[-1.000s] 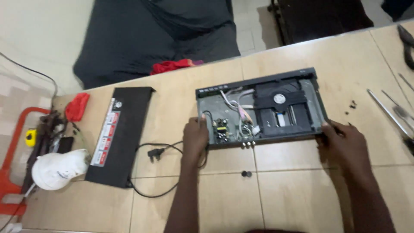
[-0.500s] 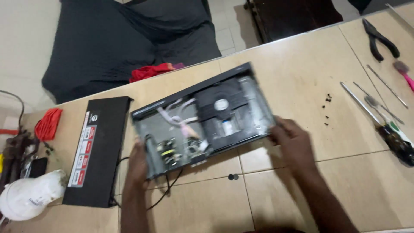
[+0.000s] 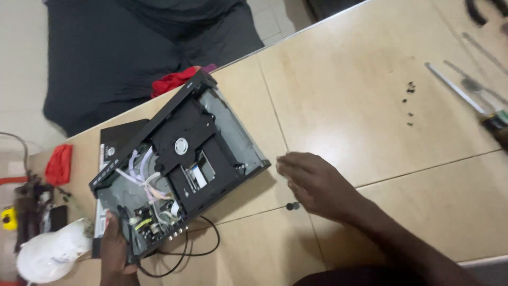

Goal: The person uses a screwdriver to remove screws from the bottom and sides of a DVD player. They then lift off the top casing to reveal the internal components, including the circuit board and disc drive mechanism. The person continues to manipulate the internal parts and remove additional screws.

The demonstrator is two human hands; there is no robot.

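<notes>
An opened black disc player (image 3: 182,161) lies turned at an angle on the tan tiled surface (image 3: 349,90), its disc drive, circuit board and loose wires exposed. My left hand (image 3: 114,246) grips its near left corner by the circuit board. My right hand (image 3: 312,180) rests on the surface just right of the player, off the casing, fingers loosely spread and holding nothing. A small black screw (image 3: 289,206) lies beside that hand. A black power cord (image 3: 196,249) loops out below the player.
The player's black cover (image 3: 119,137) lies behind it at left. Several small screws (image 3: 408,103) and screwdrivers (image 3: 465,92) lie at right. A red cloth (image 3: 59,164), tools (image 3: 29,206) and a white object (image 3: 50,257) sit at far left. Dark fabric (image 3: 132,47) lies beyond the edge.
The player has been swung round and now lies steeply angled. My right hand has let go of its right end and rests beside it; my left hand still holds the left corner.
</notes>
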